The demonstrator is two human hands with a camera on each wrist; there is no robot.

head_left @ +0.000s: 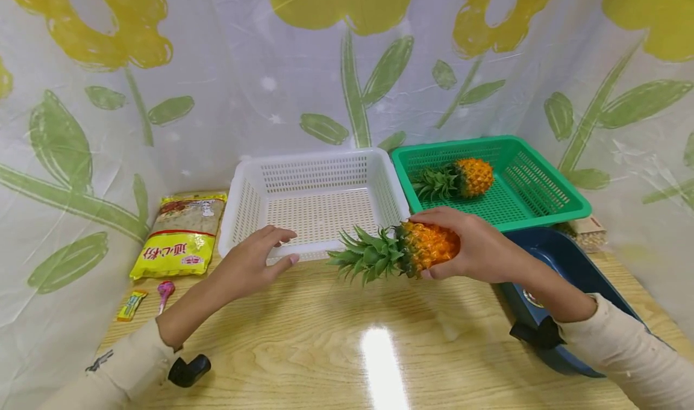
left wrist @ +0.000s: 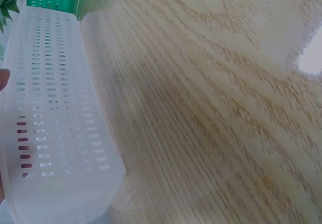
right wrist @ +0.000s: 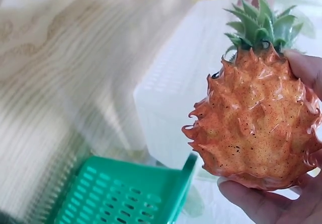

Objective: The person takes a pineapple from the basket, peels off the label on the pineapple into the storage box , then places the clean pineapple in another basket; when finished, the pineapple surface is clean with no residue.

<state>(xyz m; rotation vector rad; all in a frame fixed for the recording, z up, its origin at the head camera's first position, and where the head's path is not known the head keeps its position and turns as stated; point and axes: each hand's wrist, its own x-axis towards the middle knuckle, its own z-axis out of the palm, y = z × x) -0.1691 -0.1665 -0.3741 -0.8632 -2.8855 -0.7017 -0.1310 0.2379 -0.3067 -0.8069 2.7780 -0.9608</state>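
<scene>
My right hand (head_left: 477, 244) grips a small orange pineapple (head_left: 432, 247) by its body, its green crown pointing left. It is held over the front right corner of the white basket (head_left: 311, 247). In the right wrist view the fingers sit around the spiky orange body (right wrist: 256, 118). At the white basket's front left rim is my left hand (head_left: 255, 259), fingers loosely bent with nothing in them. A second pineapple (head_left: 476, 177) lies in the green basket (head_left: 569, 202), crown to the left. The white basket's perforated floor shows bare.
A yellow food packet (head_left: 179, 235) lies left of the white basket, with a lollipop (head_left: 165, 289) and a small yellow wrapped candy (head_left: 131, 305) in front. Under my right forearm stands a dark blue tray (head_left: 575, 259). A flower-printed curtain (head_left: 217, 85) hangs behind.
</scene>
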